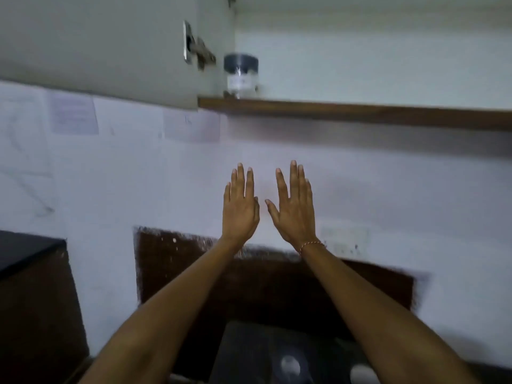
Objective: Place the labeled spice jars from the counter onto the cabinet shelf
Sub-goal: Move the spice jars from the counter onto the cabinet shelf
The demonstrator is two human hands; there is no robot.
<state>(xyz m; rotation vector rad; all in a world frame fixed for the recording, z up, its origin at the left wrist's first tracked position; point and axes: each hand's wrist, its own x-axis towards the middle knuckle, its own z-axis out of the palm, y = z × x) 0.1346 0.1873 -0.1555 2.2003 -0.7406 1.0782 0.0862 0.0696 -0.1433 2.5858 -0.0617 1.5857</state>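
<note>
Head view. Your left hand (240, 210) and right hand (294, 209) are raised side by side in front of the wall (388, 189), backs toward you, fingers straight and slightly spread, holding nothing. One jar (240, 74) with a dark lid and a pale label stands at the left end of the shelf (360, 113), close to its front edge, just beside the open cabinet door (97, 45) and its hinge (201, 51). Two pale round shapes at the bottom edge may be lids of jars on the counter, though blur prevents certainty. For the next jar, lower a hand, grip around the body below the lid, and set it to the right of the first, further back from the front edge.
</note>
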